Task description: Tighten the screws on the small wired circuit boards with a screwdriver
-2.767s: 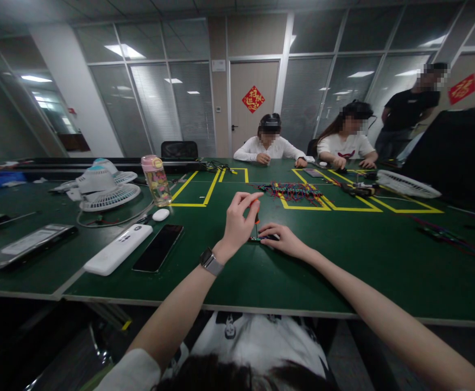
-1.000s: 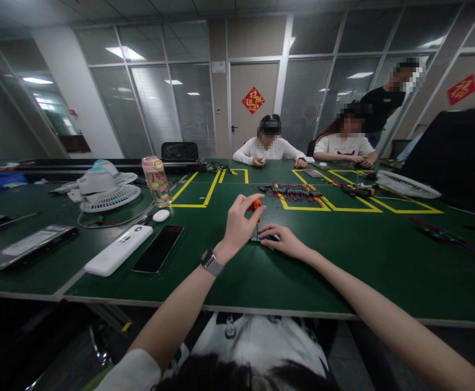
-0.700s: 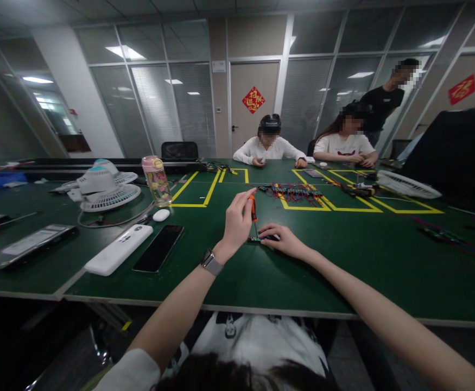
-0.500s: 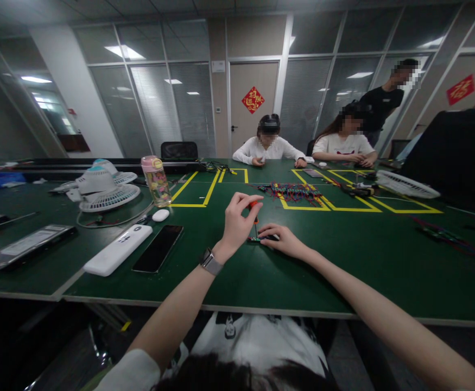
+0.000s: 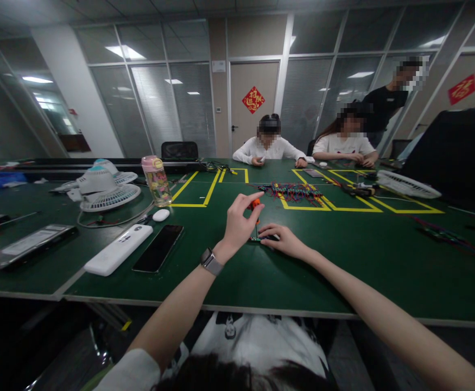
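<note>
1. the board [image 5: 254, 239] is lying on the surface [image 5: 261, 282], a phone [image 5: 158, 248] resting left of it.
2. above the board, the half-open left hand [image 5: 238, 220] is curling round a near-upright screwdriver [image 5: 256, 203].
3. the bent right hand [image 5: 283, 239] is touching the board's right end.
4. weak pressing there could be letting the board shift, the screwdriver skidding off.

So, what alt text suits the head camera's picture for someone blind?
Left hand holds an orange screwdriver upright over a circuit board, right hand at its edge, on a green table; two people sit opposite, a third person behind.
</note>
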The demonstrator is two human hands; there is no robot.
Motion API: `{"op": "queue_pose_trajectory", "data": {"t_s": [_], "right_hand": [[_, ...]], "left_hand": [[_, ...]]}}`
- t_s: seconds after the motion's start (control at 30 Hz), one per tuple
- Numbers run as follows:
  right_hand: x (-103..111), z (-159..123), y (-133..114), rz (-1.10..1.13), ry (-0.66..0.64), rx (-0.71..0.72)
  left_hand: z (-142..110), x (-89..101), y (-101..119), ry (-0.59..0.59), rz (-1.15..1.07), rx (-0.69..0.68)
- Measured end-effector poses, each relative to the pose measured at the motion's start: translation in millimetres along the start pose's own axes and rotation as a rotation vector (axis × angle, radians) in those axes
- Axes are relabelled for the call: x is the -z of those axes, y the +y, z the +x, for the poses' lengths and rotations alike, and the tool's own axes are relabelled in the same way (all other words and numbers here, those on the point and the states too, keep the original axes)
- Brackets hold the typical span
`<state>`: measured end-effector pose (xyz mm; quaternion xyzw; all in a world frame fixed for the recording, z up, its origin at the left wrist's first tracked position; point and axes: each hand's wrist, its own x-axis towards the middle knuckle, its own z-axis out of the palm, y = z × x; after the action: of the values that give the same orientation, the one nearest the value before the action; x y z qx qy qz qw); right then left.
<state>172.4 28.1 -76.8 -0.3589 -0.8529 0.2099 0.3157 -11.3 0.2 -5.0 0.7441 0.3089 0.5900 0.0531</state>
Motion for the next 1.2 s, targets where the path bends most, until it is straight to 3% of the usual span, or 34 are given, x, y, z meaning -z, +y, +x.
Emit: {"op": "queue_pose_trajectory", "data": {"t_s": [0.13,0.4,0.67,0.93,1.2], "right_hand": [[-0.1,-0.2,0.4,0.003,0.004,0.002],[-0.5,0.5,1.7,-0.010,0.000,0.008],[-0.4,0.0,2.5,0.008,0.001,0.011],[-1.0,0.3,2.0,0.007,0.009,0.006],[-0.5,0.2,2.6,0.004,0.005,0.010]], "left_hand": [[-0.2,1.0,0.7,0.044,0.056,0.019],[-0.1,-1.1,-1.9,-0.056,-0.087,-0.022],[0.4,0.7,1.6,0.051,0.033,0.011],[-0.3,-1.0,-1.6,-0.050,-0.051,-0.007],[0.4,1.0,4.3,0.020,0.004,-0.006]]}}
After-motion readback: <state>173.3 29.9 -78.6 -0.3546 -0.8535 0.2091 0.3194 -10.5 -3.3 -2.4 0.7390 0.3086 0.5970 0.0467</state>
